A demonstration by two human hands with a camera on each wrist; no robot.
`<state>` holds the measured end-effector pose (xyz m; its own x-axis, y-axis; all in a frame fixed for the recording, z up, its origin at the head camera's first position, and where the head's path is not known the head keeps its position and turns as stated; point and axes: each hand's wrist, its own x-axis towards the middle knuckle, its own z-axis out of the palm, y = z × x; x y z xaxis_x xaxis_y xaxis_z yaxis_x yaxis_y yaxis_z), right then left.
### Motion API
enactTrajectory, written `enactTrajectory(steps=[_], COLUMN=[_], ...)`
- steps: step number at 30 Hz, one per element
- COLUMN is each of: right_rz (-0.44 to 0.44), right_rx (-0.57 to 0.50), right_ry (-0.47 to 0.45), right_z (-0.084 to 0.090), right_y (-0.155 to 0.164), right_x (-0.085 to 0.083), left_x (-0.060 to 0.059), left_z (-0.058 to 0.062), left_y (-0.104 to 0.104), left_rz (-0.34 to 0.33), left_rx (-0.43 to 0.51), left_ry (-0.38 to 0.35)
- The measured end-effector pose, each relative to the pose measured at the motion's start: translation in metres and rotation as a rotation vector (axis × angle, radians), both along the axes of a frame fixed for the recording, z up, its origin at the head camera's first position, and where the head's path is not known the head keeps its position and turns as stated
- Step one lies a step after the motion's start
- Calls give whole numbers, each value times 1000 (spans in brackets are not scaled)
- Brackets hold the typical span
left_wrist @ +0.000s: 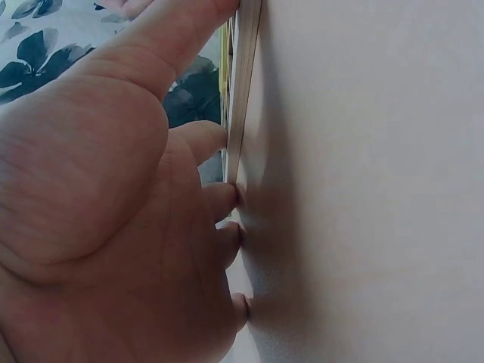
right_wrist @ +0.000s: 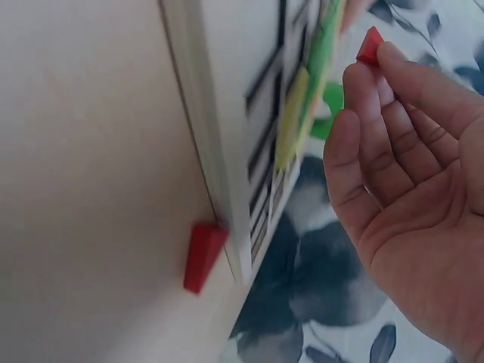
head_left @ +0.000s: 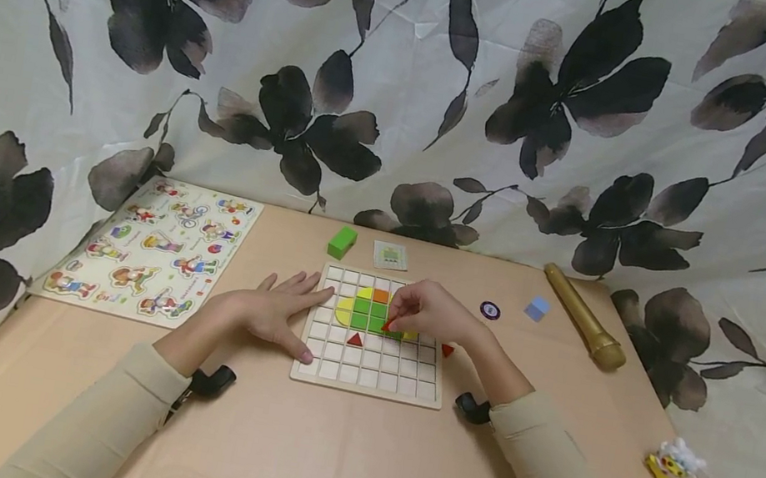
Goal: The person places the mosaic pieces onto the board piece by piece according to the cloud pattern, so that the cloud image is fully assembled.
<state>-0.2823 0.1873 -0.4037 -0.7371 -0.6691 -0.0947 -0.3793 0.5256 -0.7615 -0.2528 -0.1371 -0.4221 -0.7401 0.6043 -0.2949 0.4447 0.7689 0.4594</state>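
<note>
A wooden grid board point(head_left: 365, 392) lies on the table, with green, yellow and orange tiles point(head_left: 361, 307) filling several of its middle squares. My right hand point(head_left: 437, 312) is over the board's right half, pinching a small red triangular piece point(right_wrist: 370, 47) between thumb and fingertips. My left hand point(head_left: 275, 312) rests spread at the board's left edge, thumb on its lower left corner and the other fingers reaching along the side. On the squares below the tiles sits a red triangle point(head_left: 355, 339). Another red piece point(right_wrist: 204, 257) lies on the table against the board's right side.
At the left lies a picture board point(head_left: 158, 242) of small figures. Behind the grid are a green block point(head_left: 342, 241) and a card point(head_left: 390, 255). To the right are a round token point(head_left: 489, 310), a blue cube point(head_left: 536, 308), a gold stick point(head_left: 579, 312) and a yellow-white toy point(head_left: 669, 464).
</note>
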Motion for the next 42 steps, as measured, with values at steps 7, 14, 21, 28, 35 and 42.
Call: enactTrajectory(steps=[7,14,21,28,35,42], right_rz=[74,82,72,95,110,74], right_rx=[56,61,80,118,171,153], right_ry=[14,-8,-19,34,70,94], right_z=[-4,-6,-7,-6,-3,2], right_y=[-17,-23,-24,-23,-22,-11], right_x=[6,9,10,12,17,20], left_x=[0,-1,0,2,0,-1], left_z=[-2,-3,-1,1,-1,-1], left_y=[-1,-1,-1,0,-1,-1], left_rz=[0,1,2,-1,0,-1], left_rx=[-1,1,4,-1,11,5], left_ry=[8,11,9,9,10,8])
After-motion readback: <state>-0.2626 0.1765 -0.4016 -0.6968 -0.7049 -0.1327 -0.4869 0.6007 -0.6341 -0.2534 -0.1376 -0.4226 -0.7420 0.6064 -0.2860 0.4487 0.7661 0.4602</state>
